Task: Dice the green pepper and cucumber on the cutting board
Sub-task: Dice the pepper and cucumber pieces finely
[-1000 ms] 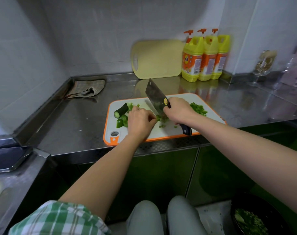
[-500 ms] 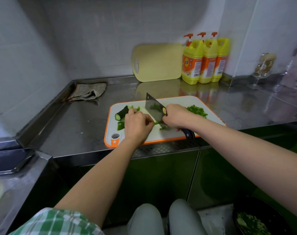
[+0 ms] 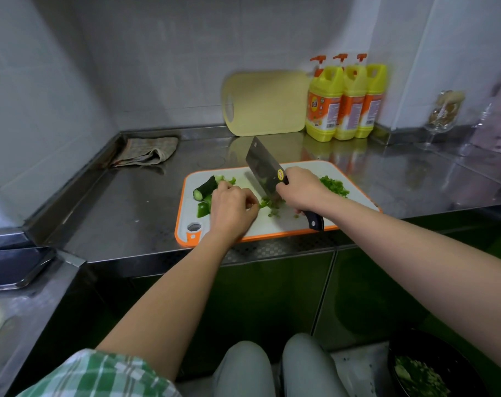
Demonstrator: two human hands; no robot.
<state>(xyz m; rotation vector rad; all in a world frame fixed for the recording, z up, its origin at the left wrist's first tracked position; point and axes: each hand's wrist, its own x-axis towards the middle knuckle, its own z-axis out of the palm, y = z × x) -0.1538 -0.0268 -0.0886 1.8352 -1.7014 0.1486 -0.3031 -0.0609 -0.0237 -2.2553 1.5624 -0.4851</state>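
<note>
On the steel counter (image 3: 134, 213), the cutting board (image 3: 286, 223) lies beneath both hands. Step in hand, as judged: dicing the green pepper, with the cucumber not yet diced. The cleaver (image 3: 262, 170) is raised off the board. Its long axis runs from the handle butt, on the near side of the right fingers, up and away to the blade tip, and its edge faces the left fingertips. The right hand (image 3: 301, 190) wraps its fingers round the handle at the blade's root. The left hand (image 3: 232, 207) curls its fingers, pinning a green pepper strip (image 3: 263, 204) at their tips, between them and the blade. 1 cucumber piece (image 3: 205, 188) lies beyond the left knuckles on a diagonal axis, its pale cut end pointing away from the fingers. Pepper chunks (image 3: 202, 209) sit beside those knuckles. Diced pepper (image 3: 333, 184) is heaped beyond the right knuckles. The next stroke calls for a straight drop close to the tucked left fingertips.
</note>
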